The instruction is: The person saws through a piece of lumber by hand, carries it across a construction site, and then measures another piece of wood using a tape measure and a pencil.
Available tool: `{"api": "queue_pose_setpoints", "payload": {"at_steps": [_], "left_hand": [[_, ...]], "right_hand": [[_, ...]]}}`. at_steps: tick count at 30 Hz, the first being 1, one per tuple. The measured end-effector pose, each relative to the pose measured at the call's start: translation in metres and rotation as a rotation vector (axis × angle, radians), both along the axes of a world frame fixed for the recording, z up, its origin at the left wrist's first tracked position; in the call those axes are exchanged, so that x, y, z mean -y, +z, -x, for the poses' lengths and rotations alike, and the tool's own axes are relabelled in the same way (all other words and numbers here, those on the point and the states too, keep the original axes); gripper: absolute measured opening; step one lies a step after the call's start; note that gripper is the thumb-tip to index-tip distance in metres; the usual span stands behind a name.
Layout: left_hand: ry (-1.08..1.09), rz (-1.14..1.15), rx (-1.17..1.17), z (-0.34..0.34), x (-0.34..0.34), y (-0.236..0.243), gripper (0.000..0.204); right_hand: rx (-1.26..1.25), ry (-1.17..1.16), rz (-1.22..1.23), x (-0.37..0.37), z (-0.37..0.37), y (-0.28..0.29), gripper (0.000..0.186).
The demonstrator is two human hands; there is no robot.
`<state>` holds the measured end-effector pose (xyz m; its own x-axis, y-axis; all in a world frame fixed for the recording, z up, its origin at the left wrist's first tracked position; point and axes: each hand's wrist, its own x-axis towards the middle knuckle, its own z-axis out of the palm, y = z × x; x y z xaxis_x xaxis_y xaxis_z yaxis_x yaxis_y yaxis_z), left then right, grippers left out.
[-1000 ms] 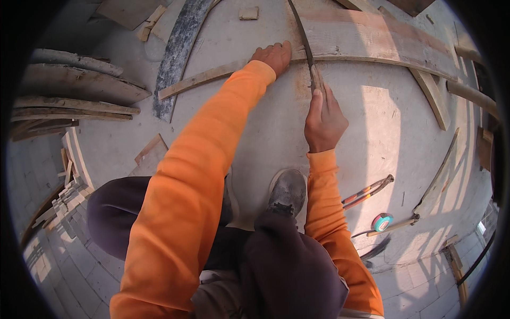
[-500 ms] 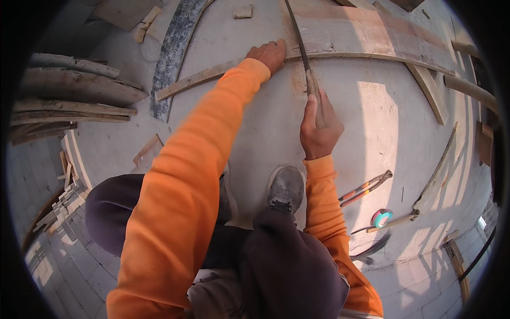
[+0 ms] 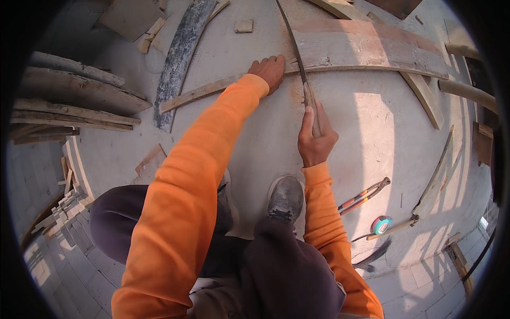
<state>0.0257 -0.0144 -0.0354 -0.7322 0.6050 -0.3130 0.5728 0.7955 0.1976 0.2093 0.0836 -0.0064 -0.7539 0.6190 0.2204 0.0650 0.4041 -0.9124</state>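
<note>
My right hand (image 3: 317, 135) is wrapped around the wooden handle (image 3: 309, 97) of a handsaw. Its long, narrow dark blade (image 3: 292, 40) points away from me and crosses the wood at the left end of a wide plank (image 3: 366, 50). To the left of the blade, my left hand (image 3: 270, 73) is closed over a narrow wooden strip (image 3: 199, 94), with its fingertips partly hidden. Whether the strip and the plank are one piece I cannot tell.
Pincers (image 3: 365, 195), a turquoise tape measure (image 3: 381, 225) and a hammer (image 3: 396, 227) lie on the floor at right. Stacked boards (image 3: 79, 90) stand at left. A dark-stained board (image 3: 183, 58) lies far left of centre, with a small wood block (image 3: 244, 26) beyond my left hand.
The view has shifted slightly, so the floor things sit a little lower. My right hand and the saw have moved slightly nearer the wood; my left hand keeps its hold on the strip.
</note>
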Motion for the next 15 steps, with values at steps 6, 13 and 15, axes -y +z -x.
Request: {"api": "queue_pose_setpoints", "payload": {"at_steps": [6,13,15], "left_hand": [[0.076,-0.065,0.308,0.032,0.011,0.007,0.06],[0.041,0.051,0.101,0.01,-0.002,0.04,0.038],[0.05,0.062,0.071,0.009,-0.002,0.056,0.032]], "right_hand": [[-0.01,-0.037,0.032,0.007,-0.004,-0.002,0.03],[-0.007,-0.037,0.066,-0.003,0.002,0.028,0.028],[-0.028,-0.03,0.074,-0.005,0.007,0.038,0.028]]}}
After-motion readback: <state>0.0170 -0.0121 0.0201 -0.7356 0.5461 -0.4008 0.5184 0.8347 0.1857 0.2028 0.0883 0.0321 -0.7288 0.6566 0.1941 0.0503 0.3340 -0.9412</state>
